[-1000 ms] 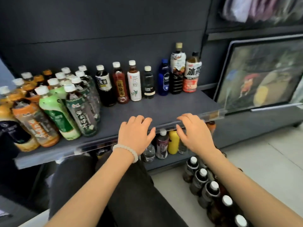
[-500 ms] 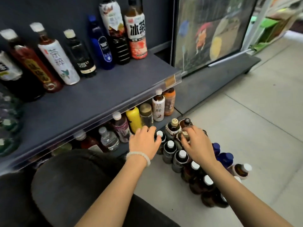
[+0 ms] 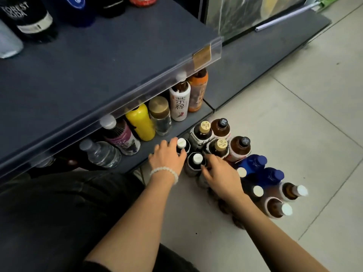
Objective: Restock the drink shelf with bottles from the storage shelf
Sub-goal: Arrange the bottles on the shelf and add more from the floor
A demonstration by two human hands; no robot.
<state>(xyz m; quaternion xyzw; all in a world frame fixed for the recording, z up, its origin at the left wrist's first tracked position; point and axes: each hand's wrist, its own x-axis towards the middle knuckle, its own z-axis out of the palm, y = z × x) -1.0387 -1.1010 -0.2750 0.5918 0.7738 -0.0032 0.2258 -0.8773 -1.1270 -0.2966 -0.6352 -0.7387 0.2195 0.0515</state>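
Observation:
Several drink bottles stand clustered on the tiled floor beside the shelf unit. My left hand (image 3: pixel 167 158) curls round the neck of a dark bottle with a white cap (image 3: pixel 181 143) at the cluster's left edge. My right hand (image 3: pixel 222 173) wraps its fingers and thumb round the neighbouring dark white-capped bottle (image 3: pixel 197 159). Behind these stand two gold-capped bottles (image 3: pixel 204 128) and two brown bottles with dark caps (image 3: pixel 243 143). The dark upper drink shelf (image 3: pixel 98 65) has bare room along its front.
Under the upper shelf, the lower shelf (image 3: pixel 157 148) carries a yellow bottle (image 3: pixel 140 124), a gold-lidded jar (image 3: pixel 160 114), a white-labelled bottle (image 3: pixel 179 101) and a water bottle (image 3: pixel 100 152). Blue bottles (image 3: pixel 253 162) and brown white-capped ones (image 3: pixel 292 191) stand to the right. My dark-trousered knee (image 3: pixel 68 203) is at lower left.
Both hands left the upper shelf's front edge and dropped to the floor bottles. My view tilted down and right. Each hand now closes on a dark white-capped bottle.

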